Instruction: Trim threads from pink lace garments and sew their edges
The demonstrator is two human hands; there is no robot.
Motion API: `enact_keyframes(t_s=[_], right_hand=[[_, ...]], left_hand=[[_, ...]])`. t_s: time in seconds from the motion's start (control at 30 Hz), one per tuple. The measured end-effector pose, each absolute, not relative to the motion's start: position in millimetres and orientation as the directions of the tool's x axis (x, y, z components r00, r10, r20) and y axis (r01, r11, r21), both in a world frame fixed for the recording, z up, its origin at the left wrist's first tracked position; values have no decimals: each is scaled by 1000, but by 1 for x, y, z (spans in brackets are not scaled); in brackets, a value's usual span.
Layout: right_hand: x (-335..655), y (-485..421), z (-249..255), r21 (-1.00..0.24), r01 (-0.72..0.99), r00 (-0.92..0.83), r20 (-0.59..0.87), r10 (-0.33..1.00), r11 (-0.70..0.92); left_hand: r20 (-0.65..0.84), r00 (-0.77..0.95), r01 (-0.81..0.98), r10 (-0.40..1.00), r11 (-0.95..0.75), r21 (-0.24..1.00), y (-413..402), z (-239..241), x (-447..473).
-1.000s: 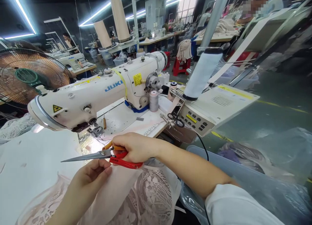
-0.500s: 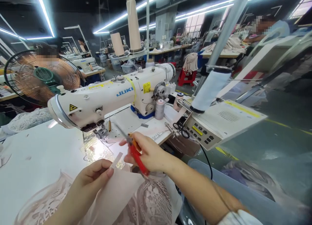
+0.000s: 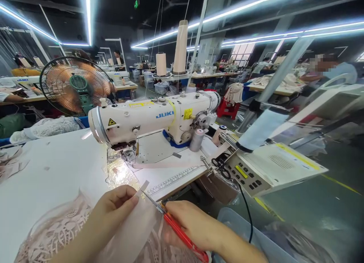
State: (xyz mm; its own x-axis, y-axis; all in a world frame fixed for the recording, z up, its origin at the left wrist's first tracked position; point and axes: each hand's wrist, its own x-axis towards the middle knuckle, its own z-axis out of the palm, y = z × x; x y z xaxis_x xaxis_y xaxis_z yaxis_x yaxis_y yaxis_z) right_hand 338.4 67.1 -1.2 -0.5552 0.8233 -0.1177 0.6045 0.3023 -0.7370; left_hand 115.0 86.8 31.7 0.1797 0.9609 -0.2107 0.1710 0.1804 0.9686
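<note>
My left hand pinches pale pink fabric between thumb and fingers, with a short light strip sticking up past the fingertips. My right hand is wrapped around red-handled scissors. Their slim metal blades point up and left, with the tips at the strip beside my left fingertips. I cannot tell whether the blades touch it. Pink lace belonging to the garment spreads below both hands and over the table's front edge.
A white sewing machine stands behind my hands, its lamp lighting the needle area. Grey thread, black scissors and a control box are to the right. A fan stands back left; a plastic bin sits below right.
My right hand has moved down and turned the scissors, bringing the blade tips to the strip at my left fingers. My left hand keeps its pinch. The camera view has shifted left and up.
</note>
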Motion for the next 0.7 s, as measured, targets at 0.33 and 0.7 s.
enact_keyframes(t_s=[0.33, 0.7], right_hand=[[328, 67, 8, -779, 510, -579, 2, 815, 364], [326, 65, 5, -860, 467, -513, -74, 855, 205]], left_hand=[[-200, 197, 170, 960, 167, 971, 81, 46, 127], [-218, 287, 264, 933, 142, 954, 91, 40, 118]])
